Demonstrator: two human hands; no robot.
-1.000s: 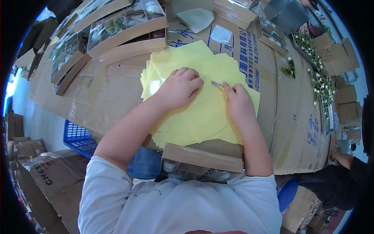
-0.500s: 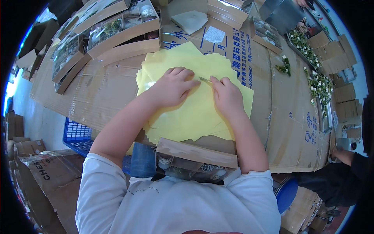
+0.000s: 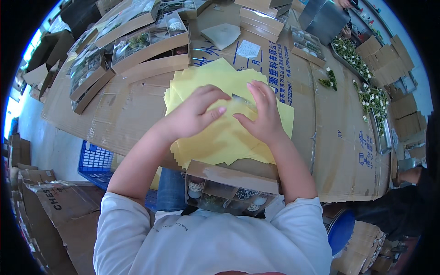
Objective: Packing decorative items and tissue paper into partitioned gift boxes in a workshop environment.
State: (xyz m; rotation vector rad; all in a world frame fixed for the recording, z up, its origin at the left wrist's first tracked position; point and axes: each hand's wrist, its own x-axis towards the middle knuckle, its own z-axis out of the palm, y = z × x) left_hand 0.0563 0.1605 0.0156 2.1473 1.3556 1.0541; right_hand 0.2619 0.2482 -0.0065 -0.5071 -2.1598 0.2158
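A fanned stack of pale yellow sheets [image 3: 206, 146] lies on the cardboard-covered table before me. Above its middle is my left hand [image 3: 195, 114], fingers bent and thumb apart, with nothing visible in it. My right hand [image 3: 263, 112] is to the right over the same sheets, its thumb spread well away from the raised fingers. Between the two hands shows a small shiny, see-through strip [image 3: 244, 101]. One end is near the left fingertips and the other near the right fingers; whether it lies on the top sheet or clings to a finger I cannot tell.
A windowed carton [image 3: 231, 183] with ornaments rests against my front. Similar boxes [image 3: 158, 64] are heaped at the far left, and another [image 3: 307, 46] is at the far right. Trays of green-and-white sprigs [image 3: 378, 110] line the right edge. A blue basket [image 3: 94, 160] stands below left.
Both hands have lifted from the sheets and opened. The thin strip by the right fingertips now shows broader, between the hands. My view has shifted slightly.
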